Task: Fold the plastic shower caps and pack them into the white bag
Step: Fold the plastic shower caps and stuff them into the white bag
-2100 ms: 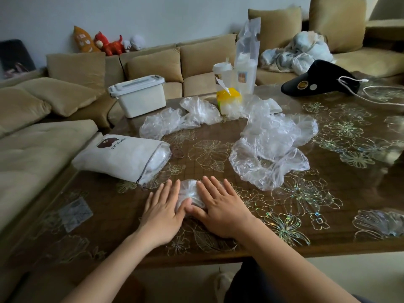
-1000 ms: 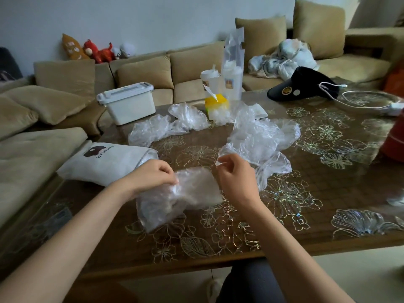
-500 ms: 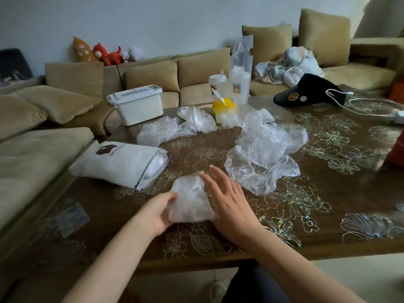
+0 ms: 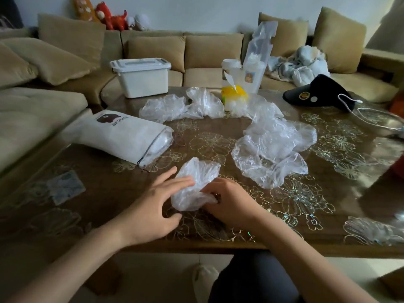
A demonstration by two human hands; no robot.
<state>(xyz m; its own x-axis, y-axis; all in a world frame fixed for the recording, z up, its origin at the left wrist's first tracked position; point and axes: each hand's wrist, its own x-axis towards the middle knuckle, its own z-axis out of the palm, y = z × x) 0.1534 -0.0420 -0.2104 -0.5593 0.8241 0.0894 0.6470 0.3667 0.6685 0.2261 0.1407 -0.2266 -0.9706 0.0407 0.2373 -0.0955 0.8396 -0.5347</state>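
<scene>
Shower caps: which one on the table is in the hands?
The small cap nearest the front: right hand grips it, left hand touches it; other caps lie untouched.

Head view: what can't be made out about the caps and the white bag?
All head view.
- White bag: its cloth hides how many caps are inside.
- Right hand fingers: tucked under the shower cap.
- Loose cap pile: overlapping clear plastic, count unclear.
- Red object: cut off by right edge.

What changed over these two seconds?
The cap, first pressed flat under both hands, was lifted and spread, then laid back down. Now the right hand grips its near end; the left hand rests straight fingers on it. The white bag and loose caps stayed put.
</scene>
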